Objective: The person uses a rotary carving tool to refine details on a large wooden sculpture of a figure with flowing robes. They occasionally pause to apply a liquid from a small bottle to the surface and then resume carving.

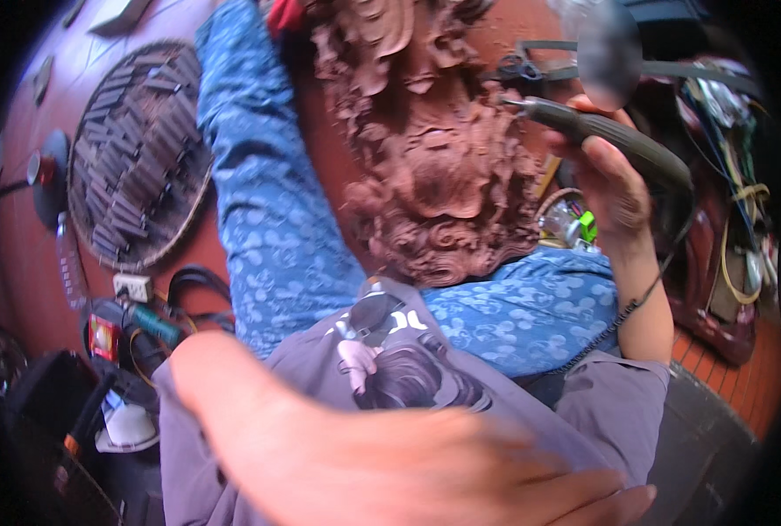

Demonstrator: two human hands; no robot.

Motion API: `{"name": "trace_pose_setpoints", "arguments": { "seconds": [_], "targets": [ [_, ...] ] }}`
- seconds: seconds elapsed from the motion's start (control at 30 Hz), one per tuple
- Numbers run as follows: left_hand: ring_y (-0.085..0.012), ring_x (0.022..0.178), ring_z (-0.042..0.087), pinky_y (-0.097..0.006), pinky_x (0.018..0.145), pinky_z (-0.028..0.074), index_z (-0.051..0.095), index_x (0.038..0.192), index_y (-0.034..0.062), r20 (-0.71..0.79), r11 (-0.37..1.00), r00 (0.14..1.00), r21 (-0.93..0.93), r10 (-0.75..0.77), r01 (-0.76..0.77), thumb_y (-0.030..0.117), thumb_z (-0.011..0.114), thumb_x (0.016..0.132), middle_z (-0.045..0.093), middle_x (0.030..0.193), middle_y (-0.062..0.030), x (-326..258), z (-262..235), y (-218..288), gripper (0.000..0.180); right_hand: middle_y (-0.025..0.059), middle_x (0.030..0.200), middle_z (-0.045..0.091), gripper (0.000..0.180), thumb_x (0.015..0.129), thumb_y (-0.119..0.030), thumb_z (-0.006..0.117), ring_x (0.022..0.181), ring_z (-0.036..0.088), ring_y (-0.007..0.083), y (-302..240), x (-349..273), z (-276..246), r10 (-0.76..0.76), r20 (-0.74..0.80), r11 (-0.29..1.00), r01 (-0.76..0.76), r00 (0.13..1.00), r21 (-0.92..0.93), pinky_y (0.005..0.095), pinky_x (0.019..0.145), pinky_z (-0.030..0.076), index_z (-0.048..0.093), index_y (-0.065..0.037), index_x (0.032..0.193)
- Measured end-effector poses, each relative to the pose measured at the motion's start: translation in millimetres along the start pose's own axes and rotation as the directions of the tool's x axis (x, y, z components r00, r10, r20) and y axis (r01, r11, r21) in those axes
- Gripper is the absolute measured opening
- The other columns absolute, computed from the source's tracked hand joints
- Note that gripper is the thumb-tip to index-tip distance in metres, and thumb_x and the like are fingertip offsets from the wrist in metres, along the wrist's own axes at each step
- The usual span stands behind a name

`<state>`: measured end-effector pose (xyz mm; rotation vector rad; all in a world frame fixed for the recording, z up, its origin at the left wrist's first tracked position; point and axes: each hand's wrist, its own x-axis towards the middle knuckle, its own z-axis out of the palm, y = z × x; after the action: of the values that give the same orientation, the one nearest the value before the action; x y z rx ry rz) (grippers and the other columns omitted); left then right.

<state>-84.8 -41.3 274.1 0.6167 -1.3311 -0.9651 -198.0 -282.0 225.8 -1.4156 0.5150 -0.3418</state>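
My right hand [616, 188] is closed around a dark rotary carving handpiece [640, 151]. Its metal tip points left, at the right edge of a reddish-brown wood carving [443, 171]; I cannot tell whether it touches. A coiled cord trails from the tool down along my forearm. The carving, thick with swirling relief, lies between my legs. Across the front of my grey shirt reaches my left hand [469, 460], slightly blurred, with its fingers stretched out and nothing visible in them.
On the left, a round woven basket [202, 197] holds many dark sticks. Near it are a white power socket [132, 287], a teal tool [155, 323] and a white cup-shaped thing [130, 427]. A bright green object [588, 226] sits right of the carving. Cords [741, 219] hang at the far right.
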Motion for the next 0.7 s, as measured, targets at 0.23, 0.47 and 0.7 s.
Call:
{"name": "trace_pose_setpoints", "arguments": {
  "seconds": [0.23,0.47,0.7],
  "targets": [
    [-0.0224,0.107,0.054,-0.031,0.08,0.047,0.039,0.128,0.0014,0.037,0.998,0.999,0.055,0.029,-0.031,0.01,0.055,0.079,0.052,0.118,-0.0172,2,-4,-106,0.052,0.0091,0.091,0.049,0.031,0.074,-0.016,0.063,0.08,0.056,0.0179,-6,23,8,-0.031,0.121,0.958,0.064,0.992,-0.28,0.0277,0.075,0.046,0.051,0.001,0.097],
    [-0.0235,0.122,0.04,-0.034,0.1,0.034,0.026,0.134,-0.0027,-0.17,0.509,0.843,-0.85,-0.51,0.136,0.025,0.05,0.092,0.039,0.131,-0.0172,-15,-8,-166,0.056,0.0155,0.094,0.062,0.029,0.069,-0.001,0.067,0.106,0.055,0.0315,14,59,17,0.033,0.236,0.877,0.085,0.971,-0.473,0.0434,0.098,0.037,0.057,0.003,0.096],
    [-0.0189,0.124,0.033,-0.034,0.104,0.025,0.022,0.135,-0.0033,-0.317,0.275,0.837,-0.939,-0.446,-0.208,0.031,0.041,0.095,0.035,0.133,-0.0135,1,-40,-186,0.057,0.014,0.083,0.065,0.024,0.067,-0.003,0.067,0.096,0.059,0.0305,45,84,16,0.077,0.376,0.729,0.205,0.923,-0.653,0.0547,0.102,0.029,0.062,0.005,0.09]
  ]
}}
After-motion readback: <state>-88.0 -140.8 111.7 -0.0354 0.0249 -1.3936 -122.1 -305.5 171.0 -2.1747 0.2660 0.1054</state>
